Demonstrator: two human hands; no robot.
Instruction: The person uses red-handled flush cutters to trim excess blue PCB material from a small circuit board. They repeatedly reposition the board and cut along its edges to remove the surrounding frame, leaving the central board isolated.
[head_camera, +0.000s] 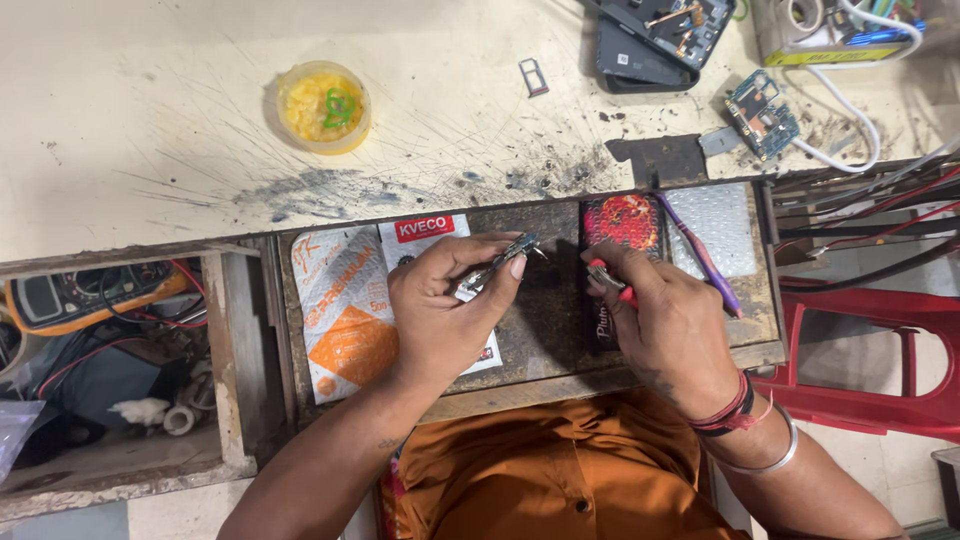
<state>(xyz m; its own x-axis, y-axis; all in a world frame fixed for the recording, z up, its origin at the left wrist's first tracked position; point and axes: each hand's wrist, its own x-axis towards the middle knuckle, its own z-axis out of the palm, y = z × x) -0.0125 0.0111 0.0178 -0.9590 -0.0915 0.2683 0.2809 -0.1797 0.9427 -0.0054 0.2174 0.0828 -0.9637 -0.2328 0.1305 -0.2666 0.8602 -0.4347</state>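
My left hand (445, 300) pinches a small metal-and-circuit part (497, 263) between thumb and fingers, over an open wooden drawer (540, 345). My right hand (665, 320) grips a red-handled tool (612, 281), its tip pointing toward the part; the two hands are a short gap apart. Below my hands lie an orange and white packet (345, 315), a white card with a red label (425, 232) and a dark packet with a red pattern (620, 222). A purple pen-like tool (705, 260) rests by a bubble-wrap piece (722, 225).
On the scratched worktop (150, 130) sit a yellow tub (322, 106), a SIM tray (533, 76), an opened phone (655, 40), a small circuit board (762, 113) and white cables (850, 150). A left drawer (110, 370) holds a multimeter and wires. A red plastic stool (870, 360) stands right.
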